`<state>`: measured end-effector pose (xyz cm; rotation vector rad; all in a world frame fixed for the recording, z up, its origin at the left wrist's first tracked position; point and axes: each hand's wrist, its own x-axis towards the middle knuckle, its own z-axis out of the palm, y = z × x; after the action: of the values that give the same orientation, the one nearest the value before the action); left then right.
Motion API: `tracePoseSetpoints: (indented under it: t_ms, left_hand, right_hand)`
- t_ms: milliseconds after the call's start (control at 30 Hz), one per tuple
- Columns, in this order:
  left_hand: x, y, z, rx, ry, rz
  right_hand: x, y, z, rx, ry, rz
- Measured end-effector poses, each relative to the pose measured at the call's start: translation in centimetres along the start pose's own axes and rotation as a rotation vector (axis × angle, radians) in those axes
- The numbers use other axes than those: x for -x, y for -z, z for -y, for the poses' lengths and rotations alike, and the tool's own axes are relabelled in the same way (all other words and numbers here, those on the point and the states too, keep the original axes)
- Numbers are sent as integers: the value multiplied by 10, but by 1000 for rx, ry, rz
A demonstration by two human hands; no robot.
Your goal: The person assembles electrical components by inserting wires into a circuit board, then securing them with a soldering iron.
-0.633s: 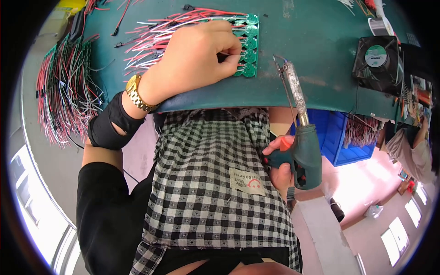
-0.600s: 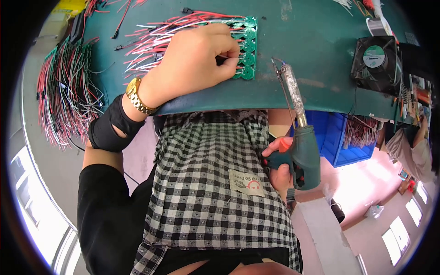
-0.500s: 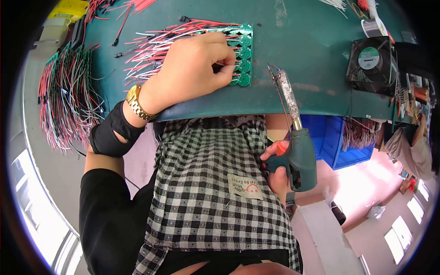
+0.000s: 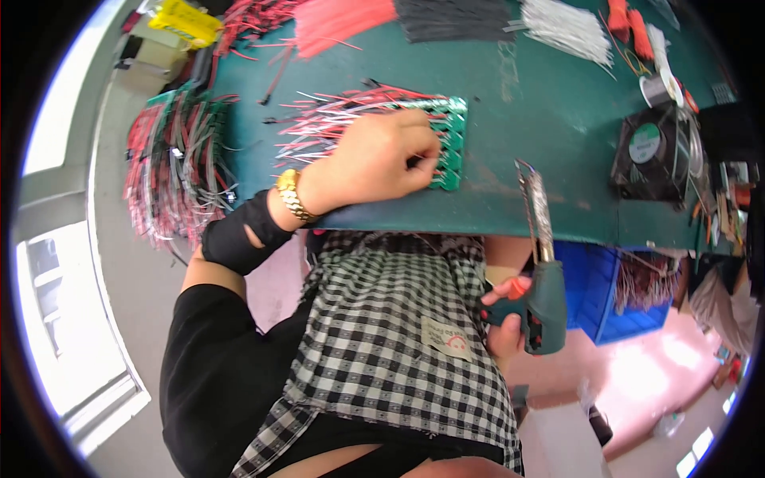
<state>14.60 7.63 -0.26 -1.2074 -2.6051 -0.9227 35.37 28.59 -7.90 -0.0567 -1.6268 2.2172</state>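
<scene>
A strip of small green circuit boards (image 4: 453, 147) lies on the bench with red, white and black wires (image 4: 315, 131) fanning out to its left. Over these wires bends my left hand (image 4: 386, 155), its fingers curled into a pinch at the strip's left side. Whatever the fingertips hold is hidden beneath them. My right hand (image 4: 504, 336) is wrapped around the handle of a dark green soldering gun (image 4: 547, 307) with an orange-red trigger. The gun points up over the bench's front edge, and its tip (image 4: 520, 166) is apart from the boards, to their right.
Finished-looking wired boards (image 4: 175, 171) hang in a bundle off the left edge. Red (image 4: 343, 22), black (image 4: 454, 17) and white wires (image 4: 566, 30) lie along the back of the bench (image 4: 542, 95). At right are a fan (image 4: 649, 151), a solder spool (image 4: 661, 88) and blue bins (image 4: 613, 307).
The whole view has shifted, bringing the wire bundles at the back into sight. My left hand stays pinched at the board strip, and the soldering gun stays in my right hand.
</scene>
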Motion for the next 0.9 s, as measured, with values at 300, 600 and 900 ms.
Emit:
tracePoseSetpoints:
  t_ms: [300, 600, 900]
  left_hand:
    - [4, 86, 61, -310, 292, -319]
    - [44, 116, 155, -409, 916, -145]
    - [55, 129, 109, -555, 777, -436]
  right_hand:
    - [-11, -1, 6, 14, 60, -147]
    - [-17, -3, 5, 18, 49, -68]
    - [-31, -7, 13, -19, -29, 65]
